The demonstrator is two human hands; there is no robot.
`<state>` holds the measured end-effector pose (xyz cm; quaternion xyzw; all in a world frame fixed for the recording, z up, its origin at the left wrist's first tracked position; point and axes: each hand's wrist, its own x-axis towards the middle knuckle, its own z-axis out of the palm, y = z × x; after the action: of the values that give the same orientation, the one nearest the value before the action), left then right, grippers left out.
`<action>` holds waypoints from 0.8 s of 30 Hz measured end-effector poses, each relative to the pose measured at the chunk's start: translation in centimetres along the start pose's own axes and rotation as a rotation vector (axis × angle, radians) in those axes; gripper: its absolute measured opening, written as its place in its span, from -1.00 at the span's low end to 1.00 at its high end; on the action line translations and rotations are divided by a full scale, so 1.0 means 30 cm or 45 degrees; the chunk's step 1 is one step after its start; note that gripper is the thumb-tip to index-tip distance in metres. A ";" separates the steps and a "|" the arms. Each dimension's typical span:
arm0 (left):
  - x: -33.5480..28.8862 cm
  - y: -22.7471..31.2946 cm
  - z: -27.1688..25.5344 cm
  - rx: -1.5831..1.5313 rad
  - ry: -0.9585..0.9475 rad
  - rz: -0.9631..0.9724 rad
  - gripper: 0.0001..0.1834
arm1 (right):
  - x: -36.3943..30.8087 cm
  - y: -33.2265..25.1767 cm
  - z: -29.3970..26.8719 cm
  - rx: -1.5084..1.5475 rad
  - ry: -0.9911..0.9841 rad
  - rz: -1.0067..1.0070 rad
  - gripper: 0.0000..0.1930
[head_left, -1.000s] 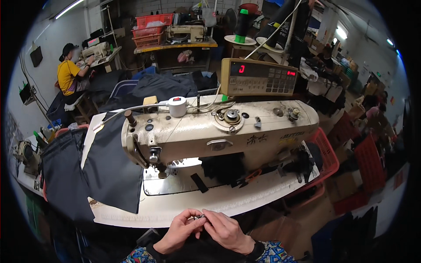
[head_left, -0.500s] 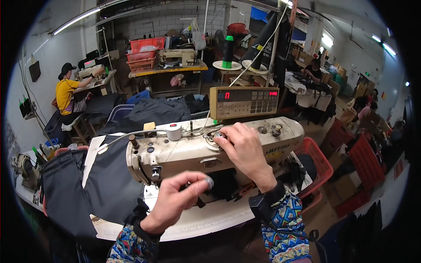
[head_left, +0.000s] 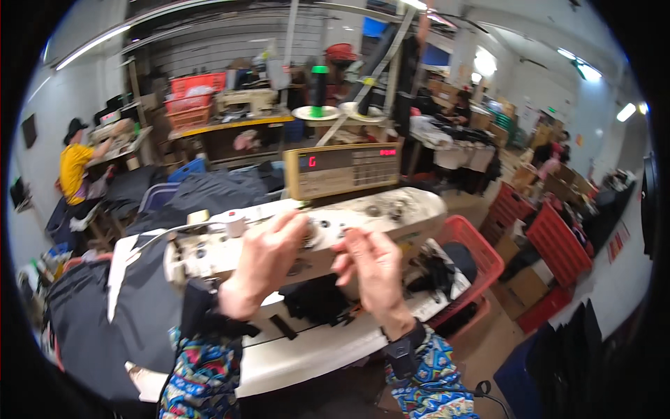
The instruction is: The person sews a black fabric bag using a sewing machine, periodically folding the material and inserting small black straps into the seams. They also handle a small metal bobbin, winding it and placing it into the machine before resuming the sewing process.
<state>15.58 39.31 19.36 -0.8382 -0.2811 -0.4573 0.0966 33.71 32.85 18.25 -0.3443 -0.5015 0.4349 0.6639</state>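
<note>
A pale industrial sewing machine [head_left: 328,244] lies across the white table in front of me. My left hand [head_left: 262,262] reaches over its top, fingers closed round a small metal bobbin [head_left: 308,236] at the round fitting there; the hand partly covers it. To the right of it, my right hand [head_left: 373,269] hovers just before the machine arm with thumb and fingers pinched together. Blur hides what the pinch holds. Dark fabric [head_left: 146,321] spreads over the table's left side. Behind the machine stands a control panel [head_left: 342,172] with red lit digits.
A red plastic basket [head_left: 474,262] with dark material stands at the machine's right. Thread cones [head_left: 318,94] rise behind the panel. More red crates [head_left: 558,241] and a cardboard box [head_left: 527,288] sit on the floor to the right. A person in yellow [head_left: 73,171] works at the far left.
My left hand has risen from in front of the machine to its top, carrying the bobbin. My right hand has drawn back from the top fitting toward the front. The view has turned rightward.
</note>
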 end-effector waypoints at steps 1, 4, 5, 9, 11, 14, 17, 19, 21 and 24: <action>0.013 0.019 -0.032 0.022 -0.059 0.036 -0.79 | -0.017 -0.004 -0.006 0.129 -0.010 0.056 -0.72; -0.005 0.004 -0.023 0.108 -0.091 0.054 -0.84 | -0.048 0.053 -0.007 0.564 0.037 0.266 -0.74; -0.008 0.018 -0.027 0.151 -0.081 0.074 -0.80 | -0.061 0.077 -0.018 0.758 0.037 0.314 -0.76; -0.031 0.012 -0.048 0.178 -0.106 0.090 -0.63 | -0.141 0.082 -0.010 0.805 0.248 0.327 -0.83; -0.029 0.017 -0.038 0.200 -0.129 0.125 -0.58 | -0.185 0.093 -0.032 0.655 0.368 0.169 -0.79; -0.026 0.061 -0.060 0.285 -0.226 0.051 -0.53 | -0.237 0.098 -0.061 0.370 0.541 0.129 -0.60; -0.025 0.085 -0.047 0.171 -0.172 0.008 -0.64 | -0.260 0.160 -0.153 -0.558 0.749 -0.246 -0.75; -0.094 0.118 -0.057 0.189 0.021 0.085 -0.54 | -0.256 0.114 -0.176 -1.011 0.758 -0.619 -0.83; -0.223 0.188 -0.110 -0.204 -0.108 -0.391 -0.64 | -0.261 0.065 -0.192 -1.172 0.683 -0.587 -0.83; -0.462 0.245 -0.143 -0.181 -0.322 -0.446 -0.83 | -0.188 0.013 -0.123 -1.344 0.365 -0.832 -0.82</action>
<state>10.77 26.16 11.10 -0.8319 -0.3993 -0.3771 -0.0797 36.51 27.72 14.89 -0.5092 -0.6338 -0.1463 0.5637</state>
